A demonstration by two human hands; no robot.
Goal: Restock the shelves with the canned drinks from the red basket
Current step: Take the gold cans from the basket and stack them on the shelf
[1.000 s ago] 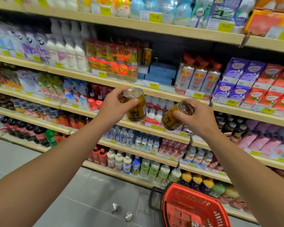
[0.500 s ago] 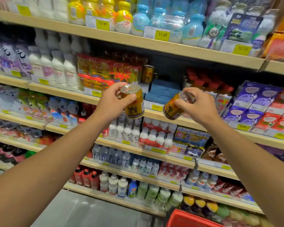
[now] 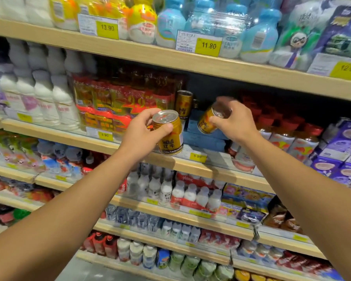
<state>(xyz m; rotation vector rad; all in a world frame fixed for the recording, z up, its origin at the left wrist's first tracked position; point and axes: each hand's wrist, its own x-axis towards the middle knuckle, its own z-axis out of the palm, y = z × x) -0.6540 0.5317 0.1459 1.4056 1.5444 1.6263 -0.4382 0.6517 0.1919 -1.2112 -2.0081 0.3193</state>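
Both hands up at the second shelf [image 3: 190,165] from the top, pale wood-look boards with yellow price tags on the front edge.

Around the target gap: shrink-wrapped red/gold multipacks [image 3: 118,104] just left, glossy film, creased. One gold can [image 3: 183,104] already upright at the back, beside the multipacks. Blue flat cartons [image 3: 205,136] stacked under and behind the right hand. Red-capped bottles [image 3: 288,134] to the right, purple cartons [image 3: 340,151] further right. White plastic bottles [image 3: 39,98] far left. Shelf above carries yellow and light-blue wrapped bottle packs [image 3: 211,23]; its underside sits close over the slot, so headroom is tight.

Left hand [image 3: 139,134]: fingers closed round a gold metal can [image 3: 169,133], thumb across the front, other fingers behind. Can upright, silver top with pull tab visible, smooth cylindrical body, red/black print. Its base is at the shelf's front edge; can't tell if it touches the board.

Right hand [image 3: 234,120]: fingers wrapped over the top end of a second gold can [image 3: 206,122], firm hold from above. Can tilted, base pointing down-left, over the blue cartons. Top end is motion-blurred and hidden under the fingers.

The two cans are near each other, not touching. Lower shelves hold small white bottles, water bottles and assorted packs; all blurred. Red basket not in frame.
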